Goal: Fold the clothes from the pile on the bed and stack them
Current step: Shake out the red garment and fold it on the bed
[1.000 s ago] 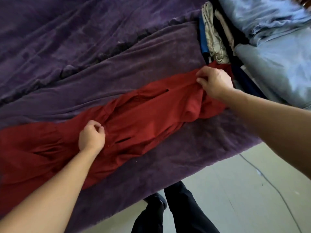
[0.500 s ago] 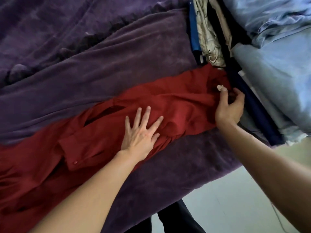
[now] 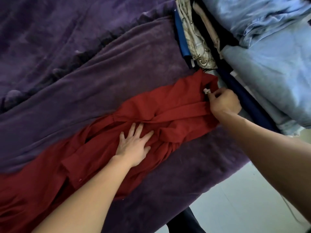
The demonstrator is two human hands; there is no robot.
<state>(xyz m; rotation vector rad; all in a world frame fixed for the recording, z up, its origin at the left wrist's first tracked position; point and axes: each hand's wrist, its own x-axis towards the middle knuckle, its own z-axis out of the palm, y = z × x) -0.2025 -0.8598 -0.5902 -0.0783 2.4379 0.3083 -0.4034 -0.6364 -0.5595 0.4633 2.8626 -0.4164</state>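
Pinching the collar end of the long rust-red woven garment (image 3: pixel 168 101) with the right hand (image 3: pixel 224 102), fingers curled on cloth just beside a small white neck tag (image 3: pixel 205 90). Pressing flat with the left hand (image 3: pixel 134 147), fingers straight and spread, on the bunched middle, down the cloth from that pinch. Stretched over the purple plush blanket (image 3: pixel 117 64), collar end just beside the folded stack (image 3: pixel 198 39). Best to hold the palm firm, draw the collar taut, smooth the twisted sleeve before folding. No writing legible on the tag
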